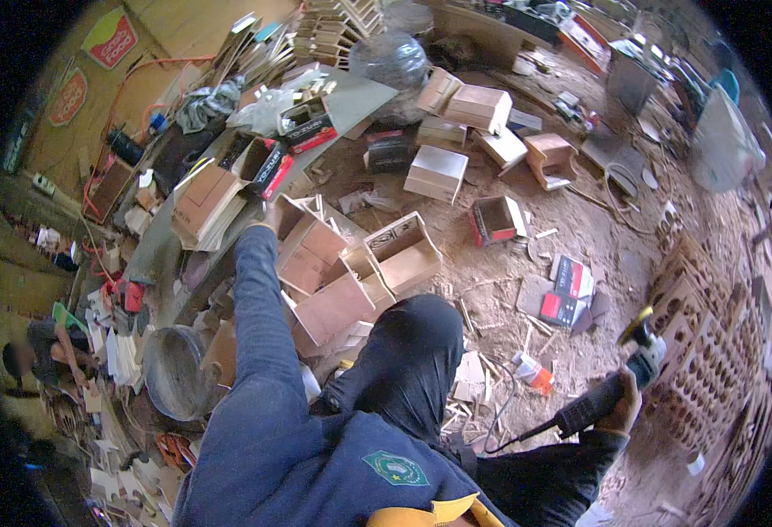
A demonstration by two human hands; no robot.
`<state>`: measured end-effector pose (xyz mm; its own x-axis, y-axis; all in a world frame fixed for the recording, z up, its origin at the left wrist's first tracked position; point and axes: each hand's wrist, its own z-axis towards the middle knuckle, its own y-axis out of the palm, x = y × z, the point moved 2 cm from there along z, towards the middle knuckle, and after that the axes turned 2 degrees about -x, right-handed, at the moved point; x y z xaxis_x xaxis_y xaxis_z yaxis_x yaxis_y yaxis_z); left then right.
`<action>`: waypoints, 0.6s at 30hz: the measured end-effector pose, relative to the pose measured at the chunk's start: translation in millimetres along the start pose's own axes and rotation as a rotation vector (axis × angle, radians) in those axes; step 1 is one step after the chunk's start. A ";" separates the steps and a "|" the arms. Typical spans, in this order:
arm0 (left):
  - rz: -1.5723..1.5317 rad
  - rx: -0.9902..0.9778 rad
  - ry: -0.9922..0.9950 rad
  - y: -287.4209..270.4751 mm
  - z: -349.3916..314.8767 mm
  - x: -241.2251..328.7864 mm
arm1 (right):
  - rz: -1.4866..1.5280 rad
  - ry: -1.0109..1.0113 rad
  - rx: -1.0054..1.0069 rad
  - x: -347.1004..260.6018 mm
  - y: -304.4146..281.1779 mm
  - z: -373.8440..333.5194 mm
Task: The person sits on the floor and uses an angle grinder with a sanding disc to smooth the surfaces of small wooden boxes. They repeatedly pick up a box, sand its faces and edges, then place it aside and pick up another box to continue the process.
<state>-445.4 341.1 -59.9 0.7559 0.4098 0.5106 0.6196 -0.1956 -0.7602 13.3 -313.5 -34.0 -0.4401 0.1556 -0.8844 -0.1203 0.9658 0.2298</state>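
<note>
Brown rectangular wooden boxes (333,307) stand assembled; grinding seemingly remains. Right grip (629,406) holds black-and-grey angle grinder (589,406); left grip (269,215), closure unclear.

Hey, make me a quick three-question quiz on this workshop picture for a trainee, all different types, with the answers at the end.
1. Multiple choice: what does the right hand grip?
A) a hammer
B) a corded power tool
C) a paintbrush
2. True or false: in the picture, the wooden panels with rows of holes are to the left of the power tool.
3. Fill in: the left hand is by the wooden boxes, and the sleeve on that arm is ____.

Key: 1. B. 2. False; they are to its right. 3. Blue.
</note>
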 end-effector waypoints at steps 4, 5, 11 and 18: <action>-0.521 0.259 0.067 -15.5 -86.7 5.4 | -0.038 0.007 -0.001 -5.1 14.3 -12.9; -0.488 0.366 0.226 -19.6 -110.9 13.5 | -0.033 -0.044 0.008 -4.3 16.4 -15.7; -0.381 0.576 1.045 -6.7 -247.4 91.7 | -0.171 -0.142 0.024 -2.0 20.8 -4.0; -0.881 0.116 0.956 87.6 -294.2 233.9 | -0.203 -0.508 -0.095 12.7 43.4 -4.8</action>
<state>-152.1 157.7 111.1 -0.0122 -0.4411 0.8974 0.9954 -0.0906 -0.0310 -1.8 -270.7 -33.3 0.0817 0.0711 -0.9941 -0.2485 0.9674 0.0488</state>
